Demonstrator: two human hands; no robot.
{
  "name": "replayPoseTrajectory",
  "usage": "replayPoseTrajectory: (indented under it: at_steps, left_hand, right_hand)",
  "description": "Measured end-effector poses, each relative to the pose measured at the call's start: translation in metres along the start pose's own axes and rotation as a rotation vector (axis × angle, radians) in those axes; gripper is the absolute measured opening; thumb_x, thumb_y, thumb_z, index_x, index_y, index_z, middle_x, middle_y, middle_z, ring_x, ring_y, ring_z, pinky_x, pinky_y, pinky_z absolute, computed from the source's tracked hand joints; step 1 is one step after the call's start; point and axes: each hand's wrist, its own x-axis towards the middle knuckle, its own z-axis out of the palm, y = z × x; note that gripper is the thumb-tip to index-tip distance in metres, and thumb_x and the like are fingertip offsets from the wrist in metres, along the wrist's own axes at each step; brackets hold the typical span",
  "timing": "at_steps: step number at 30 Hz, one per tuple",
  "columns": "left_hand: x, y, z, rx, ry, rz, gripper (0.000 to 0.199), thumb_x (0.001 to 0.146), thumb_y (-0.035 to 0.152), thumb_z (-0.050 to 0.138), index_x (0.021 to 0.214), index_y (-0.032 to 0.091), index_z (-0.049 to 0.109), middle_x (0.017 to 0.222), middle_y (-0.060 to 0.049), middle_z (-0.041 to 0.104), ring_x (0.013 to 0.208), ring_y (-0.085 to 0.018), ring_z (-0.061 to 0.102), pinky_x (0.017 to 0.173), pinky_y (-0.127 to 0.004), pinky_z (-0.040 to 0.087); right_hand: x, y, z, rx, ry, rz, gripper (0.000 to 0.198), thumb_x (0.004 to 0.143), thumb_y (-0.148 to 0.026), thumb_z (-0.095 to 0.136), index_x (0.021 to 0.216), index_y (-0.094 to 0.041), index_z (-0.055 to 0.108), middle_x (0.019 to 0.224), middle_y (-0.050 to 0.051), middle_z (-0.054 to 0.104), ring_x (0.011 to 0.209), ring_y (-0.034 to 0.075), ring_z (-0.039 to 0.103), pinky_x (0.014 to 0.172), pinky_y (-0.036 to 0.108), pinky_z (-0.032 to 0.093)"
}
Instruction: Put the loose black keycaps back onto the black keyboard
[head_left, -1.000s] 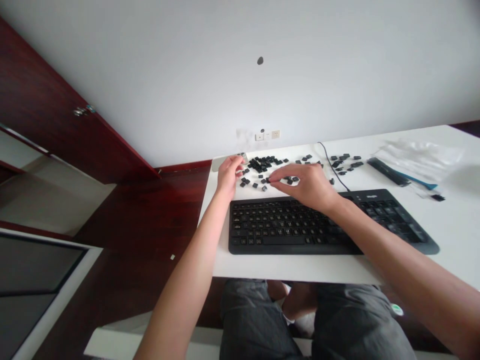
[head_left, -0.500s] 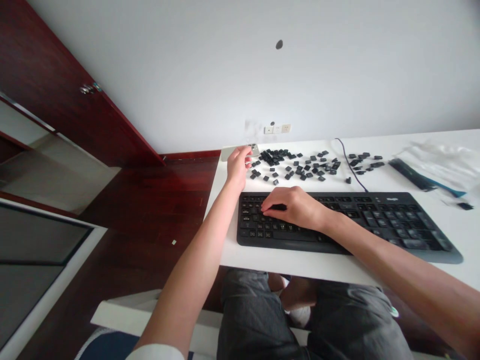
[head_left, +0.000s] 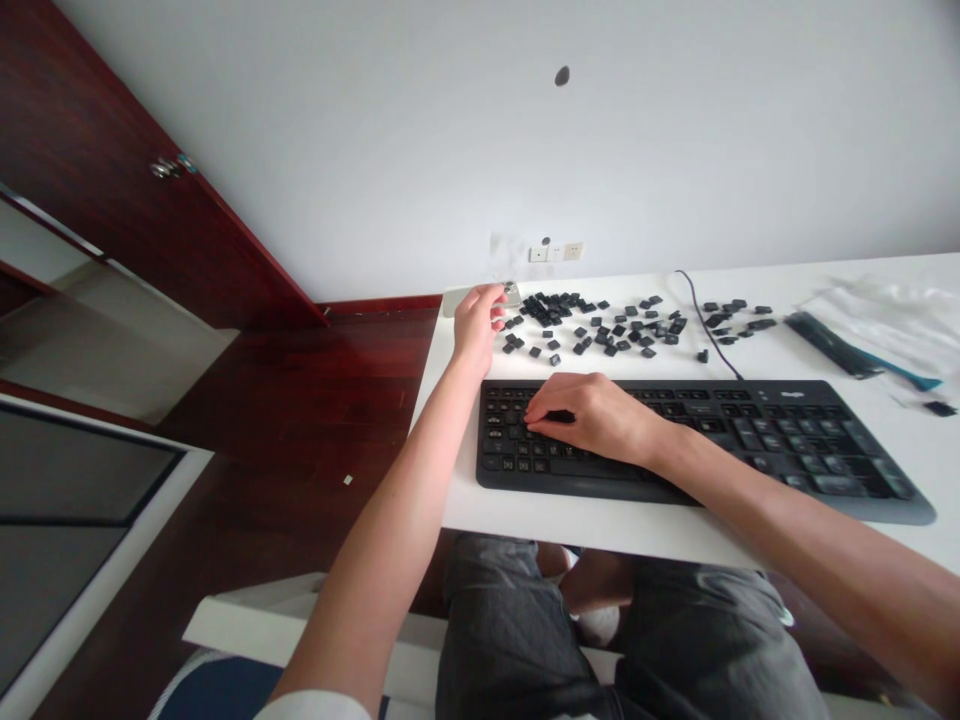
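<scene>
A black keyboard (head_left: 675, 490) lies along the front of the white table, with many keycaps off it and dark gaps among its keys. Over its left part, my right hand (head_left: 592, 415) presses thumb and forefinger together at the keys; whatever is between the fingertips is too small to make out. My left hand (head_left: 476, 322) is raised beyond the keyboard's left corner with fingers curled, and what they hold, if anything, is hidden. Beside it lie loose black keycaps (head_left: 551, 308) and, partly behind it, a flat silvery phone-like thing (head_left: 451, 302).
A cable (head_left: 697, 305) runs back from the keyboard between the keycaps. At the right lie a clear plastic bag (head_left: 892, 310), a black brush-like tool (head_left: 832, 345) and a small dark piece (head_left: 940, 409). The white table (head_left: 450, 470) ends at the left above a dark wooden floor.
The view has shifted slightly, moving the keyboard a little to the right. Both hands keep nearly the same pose and place.
</scene>
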Motion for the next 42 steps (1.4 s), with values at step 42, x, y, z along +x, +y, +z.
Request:
replayPoseTrajectory:
  at_steps: [42]
  left_hand:
    - [-0.003,0.006,-0.001,-0.036,0.008,-0.014,0.022,0.083,0.037,0.076,0.087,0.020,0.062,0.087,0.000,0.064,0.069,-0.008,0.055,0.061,-0.019,0.038]
  right_hand:
    - [-0.002,-0.011,0.003,-0.192,-0.051,-0.045,0.018,0.102,-0.016,0.060,0.095,-0.017,0.077,0.099,0.010,0.077,0.090,0.024,0.072,0.082,0.037,0.057]
